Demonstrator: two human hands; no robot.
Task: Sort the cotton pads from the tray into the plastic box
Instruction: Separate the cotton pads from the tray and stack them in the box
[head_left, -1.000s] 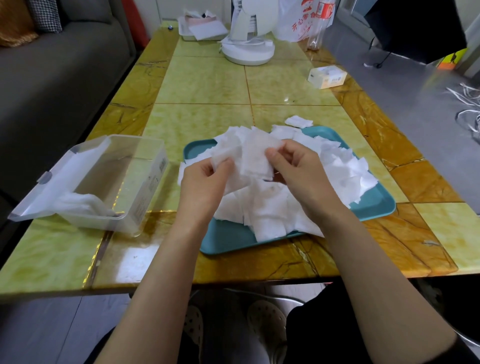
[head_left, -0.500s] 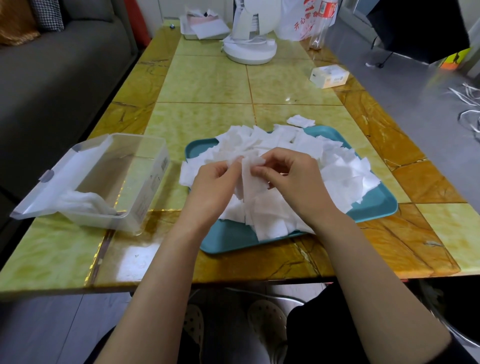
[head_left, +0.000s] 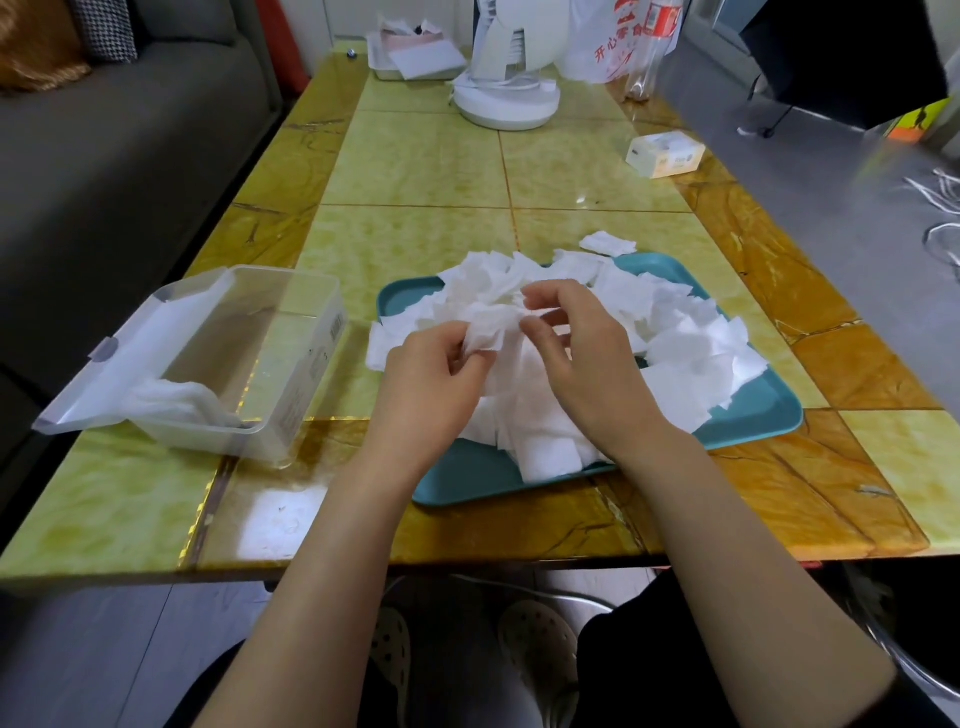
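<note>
**Tabletop (head_left: 415, 171): one pad (head_left: 488, 332) pinched over the tray (head_left: 467, 480)**

Near the tabletop's front edge, the tray carries a loose heap of pads (head_left: 675, 364). The left hand (head_left: 431, 374) pinches a crumpled pad; the right hand (head_left: 587, 364) pinches its other side. The open box (head_left: 301, 374) stands towards the left edge, so the left hand is nearer it.
</note>
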